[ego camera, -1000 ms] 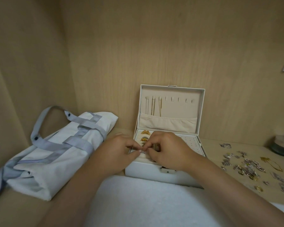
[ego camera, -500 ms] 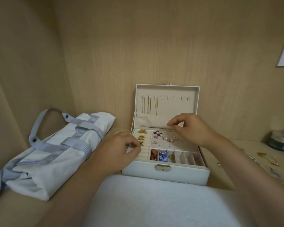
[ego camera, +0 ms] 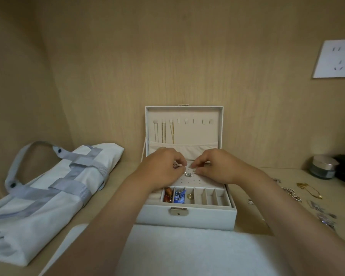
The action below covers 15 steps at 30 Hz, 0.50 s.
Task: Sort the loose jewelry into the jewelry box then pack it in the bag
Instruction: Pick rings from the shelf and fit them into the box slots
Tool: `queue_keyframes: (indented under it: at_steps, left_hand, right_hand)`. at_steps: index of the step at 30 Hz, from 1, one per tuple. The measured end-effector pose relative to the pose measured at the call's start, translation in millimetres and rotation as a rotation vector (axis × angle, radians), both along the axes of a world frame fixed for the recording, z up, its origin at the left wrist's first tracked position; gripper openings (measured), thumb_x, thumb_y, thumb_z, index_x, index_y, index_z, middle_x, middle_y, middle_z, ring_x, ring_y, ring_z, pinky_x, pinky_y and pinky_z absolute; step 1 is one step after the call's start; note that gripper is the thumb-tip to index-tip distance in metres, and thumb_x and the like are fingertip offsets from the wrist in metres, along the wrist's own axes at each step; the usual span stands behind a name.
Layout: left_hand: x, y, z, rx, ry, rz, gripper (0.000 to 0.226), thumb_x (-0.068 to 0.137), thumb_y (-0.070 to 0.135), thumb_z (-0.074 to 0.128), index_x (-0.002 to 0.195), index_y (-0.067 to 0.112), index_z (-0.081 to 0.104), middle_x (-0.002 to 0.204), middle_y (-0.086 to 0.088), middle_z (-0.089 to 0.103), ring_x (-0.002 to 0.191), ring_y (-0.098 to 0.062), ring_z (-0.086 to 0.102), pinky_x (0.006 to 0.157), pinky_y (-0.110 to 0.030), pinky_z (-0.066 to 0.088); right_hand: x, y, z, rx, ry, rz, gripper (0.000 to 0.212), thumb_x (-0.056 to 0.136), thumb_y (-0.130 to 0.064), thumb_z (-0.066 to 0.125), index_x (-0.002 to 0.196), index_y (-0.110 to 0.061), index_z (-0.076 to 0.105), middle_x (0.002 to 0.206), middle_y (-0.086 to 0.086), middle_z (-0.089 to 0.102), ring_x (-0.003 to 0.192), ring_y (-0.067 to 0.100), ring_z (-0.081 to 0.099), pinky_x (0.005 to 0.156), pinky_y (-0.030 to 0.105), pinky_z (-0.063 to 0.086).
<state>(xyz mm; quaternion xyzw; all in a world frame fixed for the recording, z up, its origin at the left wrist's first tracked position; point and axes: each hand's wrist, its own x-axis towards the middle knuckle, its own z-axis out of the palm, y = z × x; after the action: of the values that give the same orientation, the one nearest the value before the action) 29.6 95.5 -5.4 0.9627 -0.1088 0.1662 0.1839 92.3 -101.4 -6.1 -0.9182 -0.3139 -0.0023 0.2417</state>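
Head view: I see the jewelry box (ego camera: pixel 187 216) sitting on the shelf in front of me, its long side running left to right and its latch (ego camera: pixel 178 211) facing me. Its lid (ego camera: pixel 184 116) stands upright against the back wall, with thin necklaces (ego camera: pixel 163 132) hanging straight down inside it.

Both hands are over the box's perforated earring panel (ego camera: pixel 191 181). My left hand (ego camera: pixel 163 172) has its fingers curled and pinches a small silvery piece (ego camera: pixel 175 165) between thumb and forefinger. My right hand (ego camera: pixel 217 168) is curled too, fingertips down at a stud (ego camera: pixel 194 171) on the panel; I cannot tell whether it actually grips it. A few more studs (ego camera: pixel 188 174) sit between the two hands.

In the front row of compartments, the three on the left hold an amber piece (ego camera: pixel 167 196), a blue piece (ego camera: pixel 178 198) and a gold ring (ego camera: pixel 190 196).

The bag (ego camera: pixel 48 196) lies flat to the left, well apart from the box, with its long axis running from near left to far right and one strap (ego camera: pixel 20 154) arching at the far left. The loose jewelry (ego camera: pixel 291 193) is scattered on the shelf to the right of the box. A white towel (ego camera: pixel 187 250) lies just in front of the box.
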Motion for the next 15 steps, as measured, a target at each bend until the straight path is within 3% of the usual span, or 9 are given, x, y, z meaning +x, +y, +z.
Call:
queue_keyframes:
  at_steps: [4,7,11,15]
  left_hand:
    - [6.9,0.1,-9.7,0.042,0.028,-0.012,0.018,0.092,0.034,0.061,0.106,0.034,0.071,0.106,0.014,0.064,0.106,-0.007,0.048,0.092,-0.037,0.048]
    - [8.8,4.2,-12.6,-0.022,-0.027,-0.028,0.016,0.091,0.033,0.062,0.105,0.036,0.069,0.104,0.017,0.064,0.103,-0.005,0.051,0.091,-0.035,0.049]
    - [7.4,7.0,-11.3,-0.281,-0.092,-0.042,0.015,0.09,0.027,0.066,0.099,0.038,0.068,0.094,0.02,0.067,0.093,0.004,0.059,0.085,-0.025,0.05]
    - [4.0,4.1,-5.3,-0.567,-0.107,-0.04,0.006,0.086,0.027,0.072,0.09,0.032,0.07,0.085,0.013,0.07,0.084,-0.002,0.064,0.078,-0.024,0.053]
  right_hand:
    - [2.3,-0.3,-0.6,0.038,0.0,-0.007,0.013,0.089,-0.026,0.073,0.1,-0.03,0.078,0.098,-0.013,0.072,0.095,0.004,0.064,0.09,0.027,0.051]
    - [5.4,0.4,-0.7,0.159,0.008,-0.025,0.014,0.09,-0.021,0.073,0.101,-0.027,0.079,0.095,-0.013,0.073,0.086,-0.003,0.062,0.079,0.016,0.047]
    - [6.2,5.3,0.9,0.404,0.016,-0.012,0.015,0.089,-0.017,0.075,0.103,-0.022,0.078,0.087,-0.015,0.071,0.066,-0.015,0.058,0.067,0.004,0.039]
    - [-2.2,9.7,5.4,0.507,-0.042,0.009,0.016,0.089,-0.017,0.074,0.103,-0.022,0.079,0.09,-0.008,0.073,0.052,-0.01,0.054,0.056,0.005,0.038]
